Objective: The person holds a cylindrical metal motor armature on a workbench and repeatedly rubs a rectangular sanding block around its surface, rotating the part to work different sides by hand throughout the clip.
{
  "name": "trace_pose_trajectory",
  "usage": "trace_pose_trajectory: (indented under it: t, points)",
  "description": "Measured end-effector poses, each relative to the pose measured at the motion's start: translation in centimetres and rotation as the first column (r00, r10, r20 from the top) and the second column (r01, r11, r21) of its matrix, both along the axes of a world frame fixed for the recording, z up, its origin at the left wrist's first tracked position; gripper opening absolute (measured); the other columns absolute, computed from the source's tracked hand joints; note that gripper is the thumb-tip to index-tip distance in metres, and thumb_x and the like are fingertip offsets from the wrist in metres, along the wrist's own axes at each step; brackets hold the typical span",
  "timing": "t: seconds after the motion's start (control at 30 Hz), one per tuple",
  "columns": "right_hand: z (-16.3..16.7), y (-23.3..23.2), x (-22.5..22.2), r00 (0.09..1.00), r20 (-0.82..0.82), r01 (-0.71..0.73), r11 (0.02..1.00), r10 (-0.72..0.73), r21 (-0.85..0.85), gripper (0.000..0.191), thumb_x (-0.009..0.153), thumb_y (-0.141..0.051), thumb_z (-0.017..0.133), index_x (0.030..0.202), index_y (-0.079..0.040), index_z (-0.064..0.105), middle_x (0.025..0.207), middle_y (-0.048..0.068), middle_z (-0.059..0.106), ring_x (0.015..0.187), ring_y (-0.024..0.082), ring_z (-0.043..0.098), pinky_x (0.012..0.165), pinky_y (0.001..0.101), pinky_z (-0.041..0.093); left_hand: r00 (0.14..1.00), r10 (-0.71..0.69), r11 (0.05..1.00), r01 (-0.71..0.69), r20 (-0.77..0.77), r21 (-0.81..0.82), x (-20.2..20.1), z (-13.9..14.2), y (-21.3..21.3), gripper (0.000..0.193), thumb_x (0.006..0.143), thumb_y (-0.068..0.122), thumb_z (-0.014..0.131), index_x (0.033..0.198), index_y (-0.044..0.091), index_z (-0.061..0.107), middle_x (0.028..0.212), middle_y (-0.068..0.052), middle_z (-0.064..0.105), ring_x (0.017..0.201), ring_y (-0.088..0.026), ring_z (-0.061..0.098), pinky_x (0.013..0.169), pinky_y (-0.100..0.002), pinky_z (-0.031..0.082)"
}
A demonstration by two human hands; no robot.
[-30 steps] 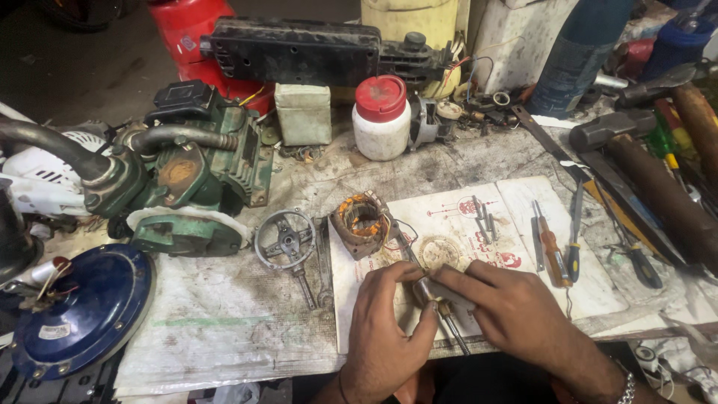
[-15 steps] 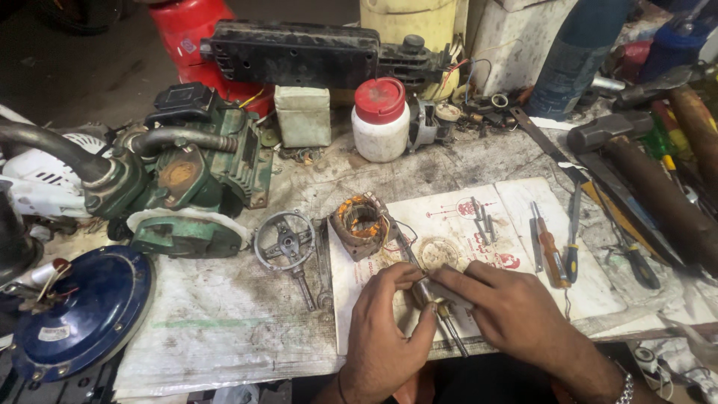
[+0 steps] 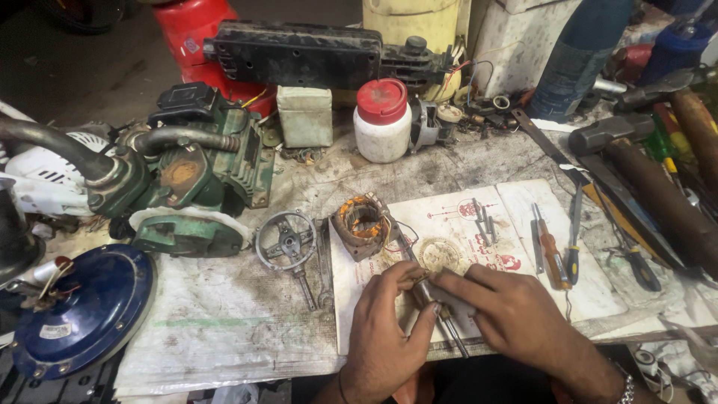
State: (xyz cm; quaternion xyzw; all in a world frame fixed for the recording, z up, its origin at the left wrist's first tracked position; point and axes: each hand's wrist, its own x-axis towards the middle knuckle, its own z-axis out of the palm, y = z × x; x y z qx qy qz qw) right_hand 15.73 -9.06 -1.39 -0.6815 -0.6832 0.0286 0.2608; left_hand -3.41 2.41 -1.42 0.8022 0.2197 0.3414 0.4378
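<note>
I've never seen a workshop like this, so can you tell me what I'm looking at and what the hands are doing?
The picture comes from a camera worn on a person's head, looking down at a messy workbench. The two bare hands are the person's own. The left hand and right hand meet over a white sheet, pinching a small metal part with a thin rod. Just above lies a copper wire coil, beside a round metal wheel piece. To the left sits a green engine and a blue round cover. A white jar with a red lid stands behind; screwdrivers lie on the right.
</note>
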Motion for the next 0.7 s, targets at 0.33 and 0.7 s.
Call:
trace_pose_trajectory:
  t: [0.33, 0.7]
  points:
    - [0.05, 0.06, 0.02, 0.997, 0.015, -0.070, 0.997, 0.070, 0.015, 0.065, 0.067, -0.001, 0.066, 0.130, -0.016, 0.066, 0.084, 0.009, 0.062, 0.065, 0.029, 0.069, 0.057, 0.0416, 0.056, 1.000, -0.019, 0.999, 0.019, -0.005, 0.038, -0.05, 0.24, 0.15, 0.056, 0.083, 0.007, 0.074, 0.134, -0.002, 0.054, 0.115, -0.021, 0.069, 0.112, -0.033, 0.071, 0.100, -0.044, 0.054]
    - [0.46, -0.01, 0.07, 0.995, -0.044, -0.093, 0.996, 0.092, -0.006, 0.068, 0.065, 0.002, 0.064, 0.131, -0.017, 0.066, 0.084, 0.009, 0.064, 0.065, 0.028, 0.070, 0.056, 0.0409, 0.057, 1.000, -0.025, 1.000, 0.025, 0.000, 0.014, -0.16, 0.68, 0.02, 0.050, 0.084, 0.007, 0.073, 0.130, -0.001, 0.056, 0.112, -0.020, 0.071, 0.110, -0.033, 0.072, 0.098, -0.044, 0.056]
